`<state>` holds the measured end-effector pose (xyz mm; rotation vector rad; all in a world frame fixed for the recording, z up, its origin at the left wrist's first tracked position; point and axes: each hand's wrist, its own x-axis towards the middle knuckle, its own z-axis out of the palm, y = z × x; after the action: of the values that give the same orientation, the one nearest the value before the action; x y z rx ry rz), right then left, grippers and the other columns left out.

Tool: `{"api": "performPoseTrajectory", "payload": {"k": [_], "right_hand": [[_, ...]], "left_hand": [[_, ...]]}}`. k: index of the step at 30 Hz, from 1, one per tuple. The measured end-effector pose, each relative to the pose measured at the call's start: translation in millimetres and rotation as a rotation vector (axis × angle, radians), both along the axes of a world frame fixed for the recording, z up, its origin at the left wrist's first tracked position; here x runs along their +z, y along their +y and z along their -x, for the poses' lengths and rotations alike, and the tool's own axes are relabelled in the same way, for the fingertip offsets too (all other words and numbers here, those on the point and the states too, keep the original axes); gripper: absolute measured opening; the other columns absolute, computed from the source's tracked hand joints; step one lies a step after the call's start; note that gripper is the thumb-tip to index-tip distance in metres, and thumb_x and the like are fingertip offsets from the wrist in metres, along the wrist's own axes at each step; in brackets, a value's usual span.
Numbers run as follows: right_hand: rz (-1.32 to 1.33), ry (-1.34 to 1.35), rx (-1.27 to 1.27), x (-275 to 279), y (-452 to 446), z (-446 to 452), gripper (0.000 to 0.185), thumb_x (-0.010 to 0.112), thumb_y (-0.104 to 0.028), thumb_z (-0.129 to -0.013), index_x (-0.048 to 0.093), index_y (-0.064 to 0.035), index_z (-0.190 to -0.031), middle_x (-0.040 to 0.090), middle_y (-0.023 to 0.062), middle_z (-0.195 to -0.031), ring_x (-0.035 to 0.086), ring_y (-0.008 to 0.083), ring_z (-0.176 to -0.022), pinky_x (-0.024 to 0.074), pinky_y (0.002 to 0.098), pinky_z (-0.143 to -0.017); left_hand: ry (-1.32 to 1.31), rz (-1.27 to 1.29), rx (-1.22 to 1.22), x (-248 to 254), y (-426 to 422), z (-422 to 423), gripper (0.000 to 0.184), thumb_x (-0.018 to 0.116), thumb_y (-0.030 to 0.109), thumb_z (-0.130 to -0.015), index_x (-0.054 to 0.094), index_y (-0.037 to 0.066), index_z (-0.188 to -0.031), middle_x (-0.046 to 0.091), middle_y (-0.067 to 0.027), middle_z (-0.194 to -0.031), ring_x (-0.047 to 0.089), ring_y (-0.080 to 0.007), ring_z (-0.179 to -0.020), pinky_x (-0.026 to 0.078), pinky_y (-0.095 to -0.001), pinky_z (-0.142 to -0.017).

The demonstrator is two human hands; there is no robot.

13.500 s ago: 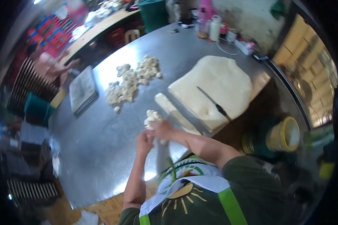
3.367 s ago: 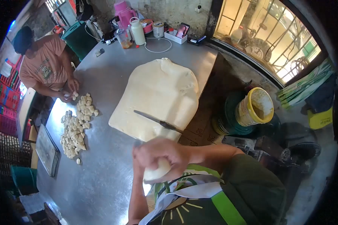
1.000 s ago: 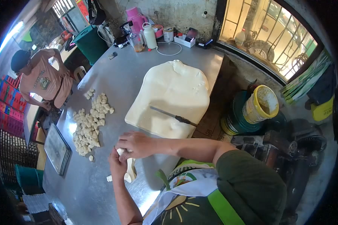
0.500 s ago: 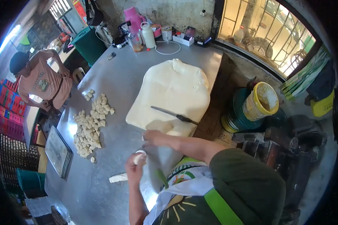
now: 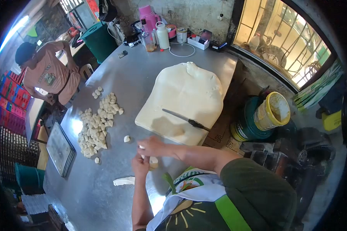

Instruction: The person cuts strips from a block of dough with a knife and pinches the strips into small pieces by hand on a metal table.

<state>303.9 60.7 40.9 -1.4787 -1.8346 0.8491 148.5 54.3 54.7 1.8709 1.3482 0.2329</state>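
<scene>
My left hand (image 5: 140, 164) is closed around a strip of dough (image 5: 154, 162), whose pale end sticks out to the right of the fingers. Right above it, my right hand (image 5: 150, 147) pinches a small bit of dough (image 5: 142, 146), and the two hands touch. A single dough lump (image 5: 127, 138) lies on the metal table just left of them. Another dough strip (image 5: 123, 181) rests beside my left forearm. Farther up, a large slab of dough (image 5: 181, 90) carries a knife (image 5: 187, 119) with a dark handle. Many cut dough pieces (image 5: 94, 131) are heaped to the left.
Stacked metal trays (image 5: 60, 149) lie at the table's left edge. Bottles (image 5: 162, 36) and a pink jug (image 5: 148, 17) stand at the back. Buckets (image 5: 272, 111) are on the right. A person (image 5: 52, 75) stands beyond the left side.
My hands, apart before, have come together. A lone dough lump now lies left of them on the table. The whole view has shifted slightly.
</scene>
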Motion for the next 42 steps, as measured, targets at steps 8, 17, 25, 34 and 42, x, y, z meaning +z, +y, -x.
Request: {"api": "performPoseTrajectory", "payload": {"k": [8,17,25,34,42], "right_hand": [[0.032,-0.152,0.057,-30,0,-16,0.042,0.073,-0.04,-0.078,0.062,-0.0084,-0.104,0.063,0.0172,-0.096,0.062,0.0381,-0.09,0.051,0.0455,-0.077],[-0.25,0.136,0.028,6,2,11,0.04,0.073,-0.039,-0.079,0.062,-0.0095,-0.102,0.064,0.0154,-0.091,0.063,0.0376,-0.088,0.0517,0.046,-0.075],[0.108,-0.209,0.033,-65,15,-47,0.034,0.071,-0.035,-0.081,0.06,-0.01,-0.102,0.064,0.0144,-0.089,0.064,0.0366,-0.088,0.0512,0.0465,-0.074],[-0.245,0.08,0.125,15,-7,6,0.036,0.073,-0.031,-0.079,0.061,-0.0086,-0.105,0.063,0.0153,-0.099,0.063,0.0361,-0.092,0.0499,0.0459,-0.076],[0.192,-0.213,-0.064,-40,13,-32,0.037,0.072,-0.034,-0.081,0.06,-0.0084,-0.105,0.063,0.0159,-0.1,0.062,0.0373,-0.095,0.0494,0.0475,-0.077]], "left_hand": [[-0.63,-0.182,0.181,-23,6,24,0.025,0.065,0.005,-0.085,0.067,0.001,-0.109,0.071,-0.0102,-0.089,0.066,-0.0204,-0.078,0.052,-0.0314,-0.073],[-0.645,-0.211,0.129,-24,25,21,0.027,0.065,-0.001,-0.081,0.068,0.001,-0.108,0.071,-0.0096,-0.092,0.067,-0.0208,-0.083,0.051,-0.0308,-0.077],[-0.515,-0.191,-0.122,7,-18,6,0.032,0.064,-0.006,-0.078,0.069,0.003,-0.108,0.072,-0.0111,-0.095,0.068,-0.0231,-0.084,0.051,-0.0302,-0.078],[-0.686,-0.493,0.183,-16,14,0,0.022,0.061,0.002,-0.083,0.071,0.001,-0.103,0.072,-0.0089,-0.087,0.065,-0.0186,-0.079,0.051,-0.0332,-0.07],[-0.123,-0.106,-0.111,7,-5,4,0.021,0.063,0.001,-0.083,0.07,0.0,-0.103,0.071,-0.0114,-0.087,0.066,-0.0269,-0.073,0.052,-0.0387,-0.069]]}}
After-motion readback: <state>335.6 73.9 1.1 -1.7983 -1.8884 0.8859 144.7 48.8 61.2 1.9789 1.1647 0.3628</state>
